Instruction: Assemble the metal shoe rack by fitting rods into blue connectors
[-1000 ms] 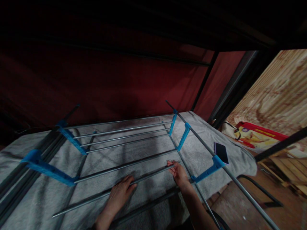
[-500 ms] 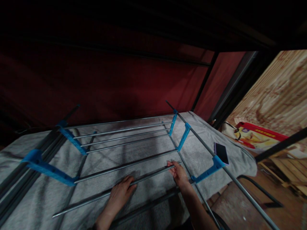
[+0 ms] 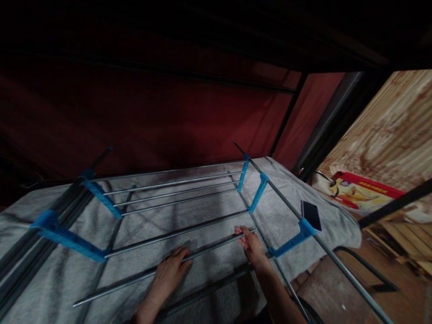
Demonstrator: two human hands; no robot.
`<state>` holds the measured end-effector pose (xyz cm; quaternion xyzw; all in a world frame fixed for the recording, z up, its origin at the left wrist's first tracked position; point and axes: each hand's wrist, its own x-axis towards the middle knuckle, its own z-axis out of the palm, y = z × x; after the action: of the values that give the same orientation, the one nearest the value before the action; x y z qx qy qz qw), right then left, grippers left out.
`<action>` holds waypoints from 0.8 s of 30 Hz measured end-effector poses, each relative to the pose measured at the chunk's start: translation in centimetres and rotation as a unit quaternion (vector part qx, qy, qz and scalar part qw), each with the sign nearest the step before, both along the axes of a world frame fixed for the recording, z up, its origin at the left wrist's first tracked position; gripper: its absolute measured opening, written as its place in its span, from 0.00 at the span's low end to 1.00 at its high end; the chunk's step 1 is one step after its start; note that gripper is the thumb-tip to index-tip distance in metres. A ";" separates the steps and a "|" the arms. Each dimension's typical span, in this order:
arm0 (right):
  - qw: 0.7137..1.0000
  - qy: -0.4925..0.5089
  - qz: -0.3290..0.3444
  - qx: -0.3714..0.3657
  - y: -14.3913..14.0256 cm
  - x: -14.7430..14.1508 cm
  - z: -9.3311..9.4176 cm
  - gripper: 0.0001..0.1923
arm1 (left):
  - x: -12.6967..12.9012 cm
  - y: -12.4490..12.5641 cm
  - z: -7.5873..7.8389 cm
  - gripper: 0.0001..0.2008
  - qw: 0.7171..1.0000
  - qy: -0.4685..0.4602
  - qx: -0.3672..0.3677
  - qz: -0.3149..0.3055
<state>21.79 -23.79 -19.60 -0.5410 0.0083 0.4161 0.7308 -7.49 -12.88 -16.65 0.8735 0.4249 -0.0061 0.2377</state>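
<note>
The left hand [image 3: 168, 272] is resting on a loose metal rod [image 3: 162, 266] that is lying slantwise across a grey blanket [image 3: 209, 216], its fingers curling over the rod about midway along it, so that the grip is closing on the rod. The right hand [image 3: 251, 245] is holding the same rod at its far end, fingertips pinching it, the grip clamping on the rod just beside the blue plastic bracket [image 3: 292, 243] of the rack's side rail. That rod is sitting nearer the person than the other rods of the rack frame [image 3: 175, 189], which are running parallel between blue brackets on both sides. One more blue bracket [image 3: 65, 236] is standing well to the left of the left hand. A dark phone [image 3: 311, 215] is lying on the blanket just beyond the side rail, to the right of the right hand. Farther right of the phone, a red box [image 3: 361, 191] is leaning against a wooden board.
</note>
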 end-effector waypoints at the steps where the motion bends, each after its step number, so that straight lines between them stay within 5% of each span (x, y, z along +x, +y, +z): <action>1: 1.000 0.001 0.001 0.002 0.0 0.0 0.0 0.12 | 0.0 0.0 0.0 0.17 1.000 0.003 0.000 -0.001; 24: 1.000 0.007 0.005 0.017 -0.4 0.0 -0.2 0.13 | -0.6 -0.2 0.8 0.18 1.000 -0.020 -0.020 -0.002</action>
<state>21.75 -24.16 -19.78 -0.5258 0.0037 0.4238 0.7375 -8.12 -13.13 -15.84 0.8692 0.4184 0.0026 0.2635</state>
